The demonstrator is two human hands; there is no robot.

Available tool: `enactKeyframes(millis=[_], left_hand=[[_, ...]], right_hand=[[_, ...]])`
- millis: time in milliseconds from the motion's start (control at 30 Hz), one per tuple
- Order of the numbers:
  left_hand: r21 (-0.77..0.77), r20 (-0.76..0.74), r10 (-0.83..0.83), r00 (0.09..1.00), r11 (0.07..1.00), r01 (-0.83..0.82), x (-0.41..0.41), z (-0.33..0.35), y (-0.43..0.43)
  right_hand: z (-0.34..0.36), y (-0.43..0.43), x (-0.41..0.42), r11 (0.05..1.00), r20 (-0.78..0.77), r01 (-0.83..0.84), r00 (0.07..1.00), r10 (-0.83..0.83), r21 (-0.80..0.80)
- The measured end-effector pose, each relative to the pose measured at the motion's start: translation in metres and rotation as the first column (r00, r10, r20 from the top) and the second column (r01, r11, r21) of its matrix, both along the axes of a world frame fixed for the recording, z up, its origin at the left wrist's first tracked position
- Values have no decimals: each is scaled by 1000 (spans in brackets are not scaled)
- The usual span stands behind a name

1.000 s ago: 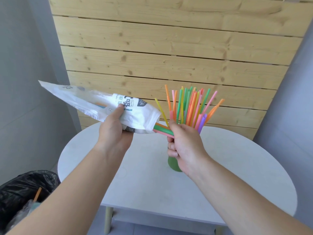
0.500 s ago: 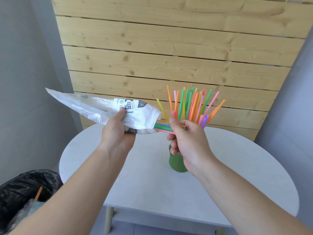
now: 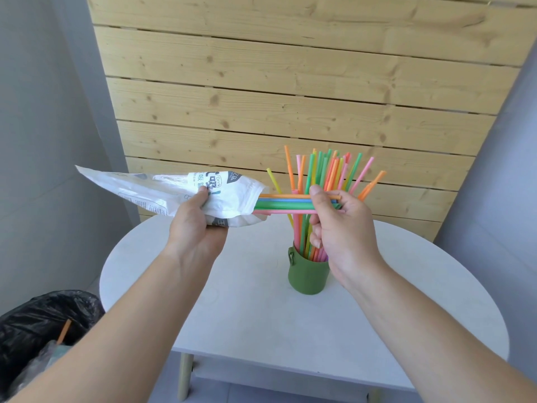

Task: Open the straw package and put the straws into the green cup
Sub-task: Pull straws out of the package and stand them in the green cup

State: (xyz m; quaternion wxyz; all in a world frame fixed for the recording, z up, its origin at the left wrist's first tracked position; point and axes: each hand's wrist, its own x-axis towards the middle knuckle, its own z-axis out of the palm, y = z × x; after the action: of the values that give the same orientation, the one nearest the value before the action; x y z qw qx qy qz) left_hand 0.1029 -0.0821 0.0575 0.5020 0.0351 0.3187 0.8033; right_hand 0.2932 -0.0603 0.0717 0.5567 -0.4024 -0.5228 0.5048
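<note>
Currently I have both hands raised over the white table (image 3: 261, 315). Left hand (image 3: 197, 228) grips the white package (image 3: 162, 193) near its open end, thumb on top, fingers curled underneath; the package lies roughly level, mouth facing right. Right hand (image 3: 340, 228) pinches a bundle of straws (image 3: 284, 203) between thumb and curled fingers. These lie horizontal, their left ends inside the package mouth. Colours I can make out: orange, green, blue, pink. Green cup (image 3: 308, 274) stands upright on the table, below the bundle, partly behind the right hand. Many standing straws (image 3: 328, 173) fan out of it. Lower left: black bin bag (image 3: 35, 321), 1 orange stick (image 3: 64, 330) inside. Plank wall (image 3: 290, 82) behind.
</note>
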Motion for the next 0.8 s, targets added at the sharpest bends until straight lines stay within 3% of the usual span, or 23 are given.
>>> enactKeyframes(millis=[233,800], left_hand=[[9,24,17,1000,1000,-17,-6,0,-1],[2,65,15,998,1000,-15,-5,-4,2]], right_hand=[[6,8,14,995,120,-6,993,-7,104],[39,17,89,990,155,43,986,-64,138]])
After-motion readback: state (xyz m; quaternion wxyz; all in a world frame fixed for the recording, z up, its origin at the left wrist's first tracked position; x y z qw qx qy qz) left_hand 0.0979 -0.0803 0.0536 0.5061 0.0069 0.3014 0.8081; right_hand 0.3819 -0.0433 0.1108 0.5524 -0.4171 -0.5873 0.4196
